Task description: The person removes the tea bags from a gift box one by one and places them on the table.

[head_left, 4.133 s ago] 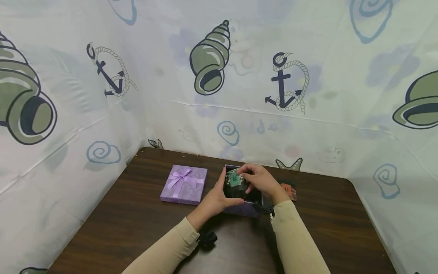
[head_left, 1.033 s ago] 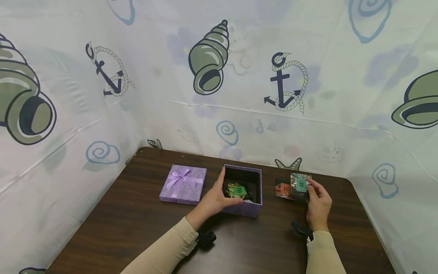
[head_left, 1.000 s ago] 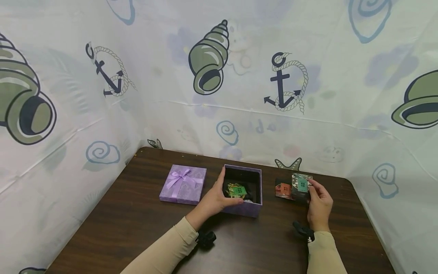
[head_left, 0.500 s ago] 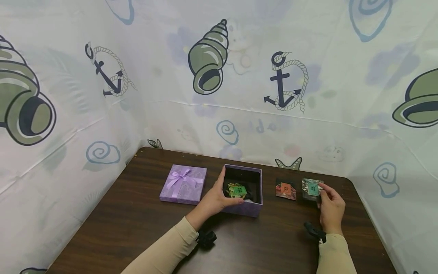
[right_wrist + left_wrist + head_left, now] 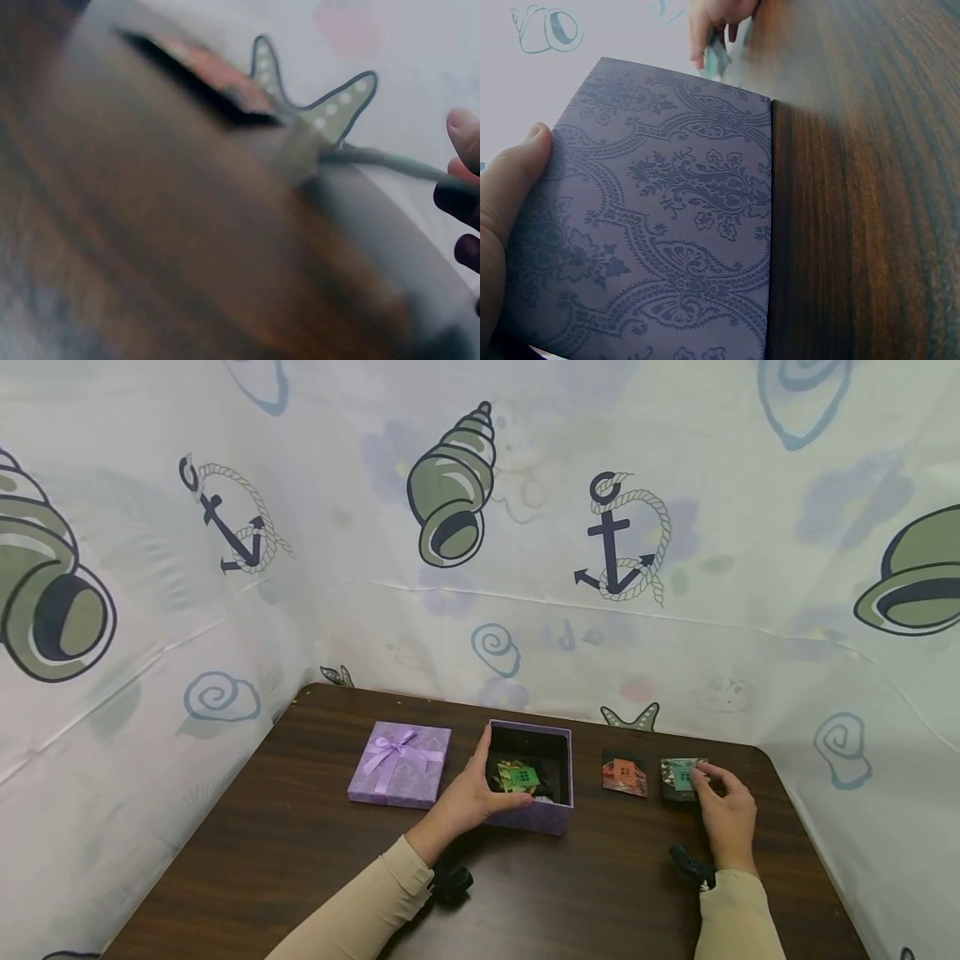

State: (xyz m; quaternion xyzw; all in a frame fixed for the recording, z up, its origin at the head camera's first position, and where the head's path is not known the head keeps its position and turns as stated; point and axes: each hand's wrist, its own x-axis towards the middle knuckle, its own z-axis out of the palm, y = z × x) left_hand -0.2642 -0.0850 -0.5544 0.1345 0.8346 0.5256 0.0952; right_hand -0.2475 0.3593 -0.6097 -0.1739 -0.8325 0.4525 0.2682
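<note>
My left hand (image 5: 465, 797) grips the open purple box (image 5: 536, 820) at its front left corner, the thumb along the front wall. In the left wrist view the thumb lies at the edge of the box's patterned wall (image 5: 667, 202). Inside the box is a flat packet with a green label on a yellow-green print (image 5: 517, 777). My right hand (image 5: 726, 810) pinches the right edge of a dark square packet with a teal label (image 5: 678, 787), close over the table. The right wrist view shows that packet edge-on between thumb and fingers.
A packet with an orange label (image 5: 625, 775) lies between the box and the right hand. The purple lid with a ribbon bow (image 5: 399, 767) rests left of the box. A patterned cloth (image 5: 547, 652) hangs behind the brown table (image 5: 300, 827).
My right hand has carried the teal-labelled packet from over the box to the right, past the orange-labelled one, and lowered it flatter. The left hand stays on the box.
</note>
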